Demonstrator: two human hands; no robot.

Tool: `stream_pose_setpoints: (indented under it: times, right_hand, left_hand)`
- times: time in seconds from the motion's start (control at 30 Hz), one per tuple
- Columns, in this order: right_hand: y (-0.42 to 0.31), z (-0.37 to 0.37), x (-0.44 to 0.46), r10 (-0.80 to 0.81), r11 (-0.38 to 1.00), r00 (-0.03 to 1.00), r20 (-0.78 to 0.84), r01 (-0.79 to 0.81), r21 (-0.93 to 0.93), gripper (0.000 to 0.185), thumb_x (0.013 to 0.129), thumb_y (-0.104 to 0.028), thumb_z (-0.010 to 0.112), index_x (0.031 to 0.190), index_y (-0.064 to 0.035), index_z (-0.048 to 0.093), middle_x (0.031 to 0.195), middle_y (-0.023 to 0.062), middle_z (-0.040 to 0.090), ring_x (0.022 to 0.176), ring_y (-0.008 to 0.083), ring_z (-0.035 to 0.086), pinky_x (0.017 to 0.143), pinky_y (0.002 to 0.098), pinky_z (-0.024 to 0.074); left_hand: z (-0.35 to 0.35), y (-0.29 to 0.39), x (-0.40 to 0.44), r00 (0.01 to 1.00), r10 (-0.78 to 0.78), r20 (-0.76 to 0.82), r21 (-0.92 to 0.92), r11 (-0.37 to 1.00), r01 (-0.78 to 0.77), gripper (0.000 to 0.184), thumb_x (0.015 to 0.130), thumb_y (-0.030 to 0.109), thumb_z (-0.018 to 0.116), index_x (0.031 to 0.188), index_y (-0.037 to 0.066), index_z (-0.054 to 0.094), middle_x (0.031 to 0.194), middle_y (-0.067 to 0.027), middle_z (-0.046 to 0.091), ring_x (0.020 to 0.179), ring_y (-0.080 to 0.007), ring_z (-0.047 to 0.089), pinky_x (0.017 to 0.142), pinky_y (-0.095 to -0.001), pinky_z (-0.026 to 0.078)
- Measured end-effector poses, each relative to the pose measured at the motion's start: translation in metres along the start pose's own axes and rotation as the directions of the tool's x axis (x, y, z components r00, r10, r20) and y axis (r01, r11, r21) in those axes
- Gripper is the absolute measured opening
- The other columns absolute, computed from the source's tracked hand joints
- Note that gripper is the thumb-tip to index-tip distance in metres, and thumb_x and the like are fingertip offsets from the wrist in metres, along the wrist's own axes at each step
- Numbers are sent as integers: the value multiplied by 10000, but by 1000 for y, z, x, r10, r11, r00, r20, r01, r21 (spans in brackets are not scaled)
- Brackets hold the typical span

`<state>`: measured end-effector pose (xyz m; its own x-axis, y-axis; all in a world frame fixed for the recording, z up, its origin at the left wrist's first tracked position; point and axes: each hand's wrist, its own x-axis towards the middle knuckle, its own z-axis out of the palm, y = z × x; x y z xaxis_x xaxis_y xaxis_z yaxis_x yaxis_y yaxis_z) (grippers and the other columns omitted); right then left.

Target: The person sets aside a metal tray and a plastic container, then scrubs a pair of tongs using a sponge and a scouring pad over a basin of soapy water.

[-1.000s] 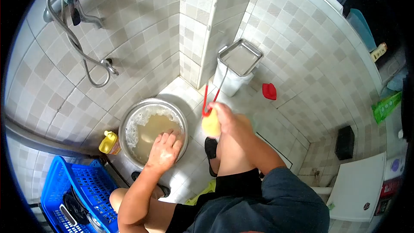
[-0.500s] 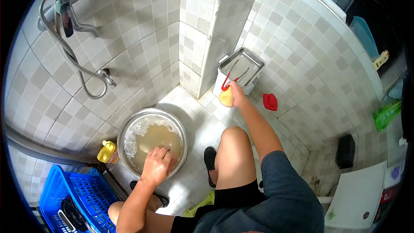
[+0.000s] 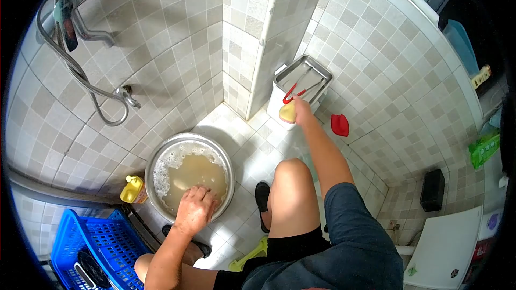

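My right hand [image 3: 303,110] reaches to the right-hand corner and grips a yellow sponge [image 3: 287,112]. Red-handled metal tongs [image 3: 302,87] lie across a rectangular metal tray [image 3: 325,70] on top of a white bin [image 3: 276,103]. Their red bend is right beside my fingers; whether I also touch it is unclear. My left hand [image 3: 196,204] is over a round metal basin [image 3: 230,156], its bent, slightly parted fingers dipping toward cloudy, foamy water [image 3: 196,174]. The fingertips are partly hidden, and nothing shows in that hand.
A yellow bottle [image 3: 132,189] stands left of the basin, with a blue plastic basket [image 3: 102,236] nearer me. A red scoop-like item [image 3: 339,125] is by the right wall. A shower hose [image 3: 80,75] hangs on the left wall. A light-green stool [image 3: 250,255] is below me.
My right hand has moved slightly up and right with the sponge. The tongs have shifted from tilted over the tray to lying farther inside it. My left hand stays at the basin.
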<state>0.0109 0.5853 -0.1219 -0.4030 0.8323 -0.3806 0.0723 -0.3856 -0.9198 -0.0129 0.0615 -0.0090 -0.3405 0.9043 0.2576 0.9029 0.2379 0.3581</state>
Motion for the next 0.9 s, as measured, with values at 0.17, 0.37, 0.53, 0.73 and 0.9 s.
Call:
stream_pose_setpoints:
  times: [0.17, 0.37, 0.53, 0.73, 0.9]
  right_hand:
    - [8, 4, 3, 110, 977, 994, 21, -112, 181, 404, 884, -375, 693, 1037, -12, 602, 908, 112, 648, 778, 258, 649, 693, 423, 537]
    - [8, 21, -13, 131, 944, 969, 209, -186, 271, 306, 908, -320, 670, 1033, -51, 593, 884, 104, 624, 783, 276, 646, 708, 455, 546]
    - [5, 23, -6, 121, 966, 971, 207, -163, 200, 265, 916, -287, 627, 1016, -43, 598, 898, 110, 632, 795, 280, 650, 719, 453, 550]
    - [-2, 13, -5, 142, 990, 980, 141, -143, -2, 414, 980, -481, 542, 1061, -78, 598, 947, 73, 621, 835, 258, 645, 696, 442, 554]
    - [-5, 53, -63, 362, 926, 818, 447, -370, -71, 392, 972, -351, 574, 1168, -19, 507, 1078, 169, 624, 968, 358, 656, 838, 628, 541]
  left_hand:
    - [2, 0, -3, 1000, 6, -6, 14, 1000, -6, 231, 794, 130, 719, 1004, 46, 671, 1029, -113, 649, 1009, -315, 615, 895, -431, 499]
    - [0, 2, -6, 1000, -4, 11, 15, 1000, 4, 216, 796, 131, 717, 990, 46, 674, 1019, -113, 650, 999, -308, 618, 889, -425, 501]
    - [1, -1, -14, 1000, -6, 17, 18, 1000, 6, 215, 796, 131, 716, 987, 42, 675, 1025, -116, 648, 999, -309, 615, 881, -423, 504]
    - [13, -13, -23, 998, -49, 44, 55, 997, 46, 196, 808, 166, 699, 954, 41, 663, 1015, -119, 634, 991, -316, 609, 860, -422, 506]
    - [65, -66, -53, 863, -330, 383, 114, 944, 310, 296, 859, 306, 648, 1057, 87, 660, 1102, -157, 642, 1058, -353, 609, 886, -470, 513]
